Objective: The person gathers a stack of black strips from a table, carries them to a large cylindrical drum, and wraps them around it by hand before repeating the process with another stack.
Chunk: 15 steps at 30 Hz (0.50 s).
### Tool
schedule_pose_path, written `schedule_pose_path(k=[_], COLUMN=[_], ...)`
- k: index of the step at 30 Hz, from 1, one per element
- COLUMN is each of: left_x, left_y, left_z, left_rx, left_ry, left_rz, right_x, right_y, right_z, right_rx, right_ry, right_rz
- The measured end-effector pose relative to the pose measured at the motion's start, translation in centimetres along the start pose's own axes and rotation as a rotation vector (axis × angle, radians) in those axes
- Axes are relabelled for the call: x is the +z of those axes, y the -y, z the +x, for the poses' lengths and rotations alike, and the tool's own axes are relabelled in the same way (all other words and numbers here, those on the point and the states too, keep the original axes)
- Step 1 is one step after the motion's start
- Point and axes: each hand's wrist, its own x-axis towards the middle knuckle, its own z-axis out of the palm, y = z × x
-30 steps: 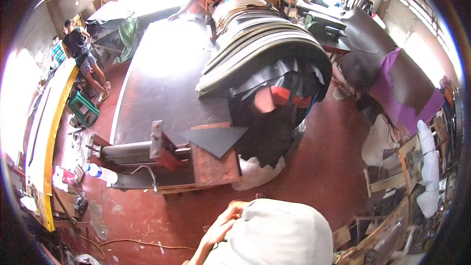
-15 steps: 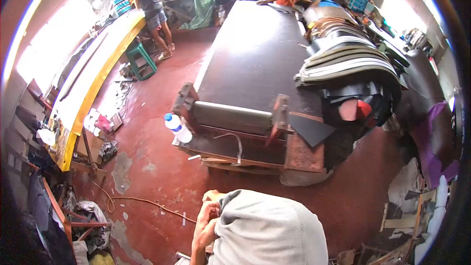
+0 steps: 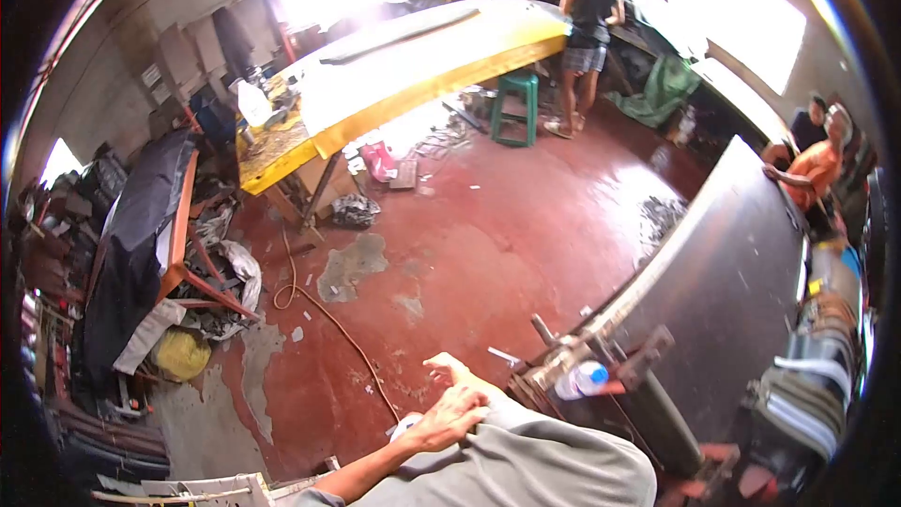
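At the bottom centre, my left hand (image 3: 452, 421) reaches in from the lower left on a bare forearm. Its fingers are closed on the grey sleeve (image 3: 554, 455) around my right arm. Just beyond it, my right hand (image 3: 448, 368) comes out of that sleeve over the red floor. Its fingers are apart and slightly bent, with nothing visible in them. Some of the left fingertips are lost in the cloth folds.
Right of my hands stands a dark-topped table (image 3: 723, 272) with a metal roller (image 3: 662, 422) and a plastic bottle (image 3: 582, 380). A cord (image 3: 352, 343) crosses the floor. A yellow-edged table (image 3: 394, 94) and green stool (image 3: 515, 111) stand farther off. Several people work at the back and right.
My view has swung left, so the roller table now lies to the right and the yellow-edged table nearer the middle. My left hand stays at the right sleeve; the right fingers show more spread.
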Motion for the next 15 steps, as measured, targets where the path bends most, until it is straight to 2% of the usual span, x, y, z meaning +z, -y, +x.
schedule_pose_path(k=[2, 3, 4, 6, 8, 9, 10, 11, 13, 15], left_x=[-3.8, -6.0, -7.4, -11.0, -13.3, -15.4, -16.4, -18.4, -22.1, -26.3], left_y=[-2.2, -3.6, -2.8, -1.6, 2.5, 3.6, 6.3, 6.8, 5.5, 3.6], left_z=[1.8, 2.6, 3.7, 6.8, 11.1, 13.2, 15.4, 17.0, 19.7, 21.4], left_rx=[0.007, 0.084, 0.105, 0.216, 0.119, 0.161, 0.277, 0.337, 0.44, 0.48], left_ry=[0.1, 0.148, 0.24, 0.225, 0.24, 0.187, 0.211, 0.26, 0.548, 0.702], left_rz=[-0.335, -0.428, -0.424, -0.337, -0.374, -0.002, 0.032, -0.005, -0.031, -0.129], right_x=[0.2, 0.1, 0.4, 1.1, 1.0, 0.5, -0.5, -2.1, -4.6, -6.5], right_y=[3.3, 4.4, 6.1, 9.1, 12.3, 14.4, 17.2, 20.1, 23.2, 25.4], right_z=[3.0, 4.4, 6.1, 9.7, 13.6, 15.3, 17.3, 18.9, 20.7, 21.2], right_rx=[0.011, 0.023, 0.023, 0.021, 0.011, 0.006, -0.002, -0.013, -0.004, 0.017], right_ry=[-0.036, -0.064, -0.083, -0.142, -0.252, -0.311, -0.38, -0.445, -0.571, -0.68], right_rz=[0.037, 0.059, 0.081, 0.136, 0.25, 0.303, 0.362, 0.414, 0.543, 0.654])
